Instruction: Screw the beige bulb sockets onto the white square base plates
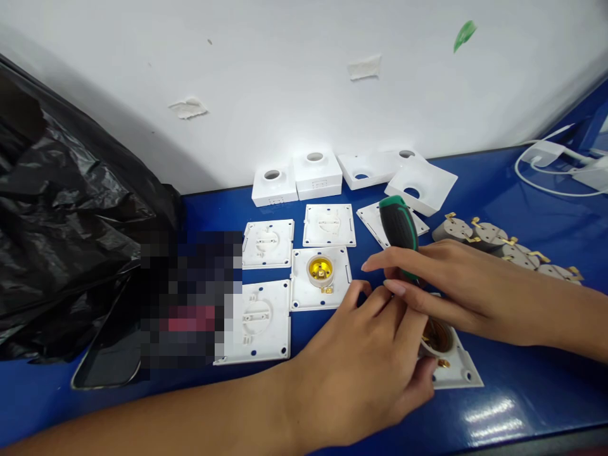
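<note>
My right hand [446, 282] is closed round a screwdriver [398, 221] with a black and green handle, which stands upright; its tip is hidden behind my fingers. My left hand [365, 354] grips a white square base plate [458, 373], thumb at the near side of the round lamp socket [437, 335] that sits on it. A brass terminal shows by the thumb. Just left of my hands lies another base plate [301, 297] carrying a lamp socket [321, 271] with a gold-coloured inside.
Several bare base plates [329, 225] lie behind and left. White box covers with round holes [318, 183] line the wall. Grey sockets with brass tabs [455, 234] sit at right, near a white cable [520, 177]. A black plastic bag [71, 221] and a phone [109, 358] are at left.
</note>
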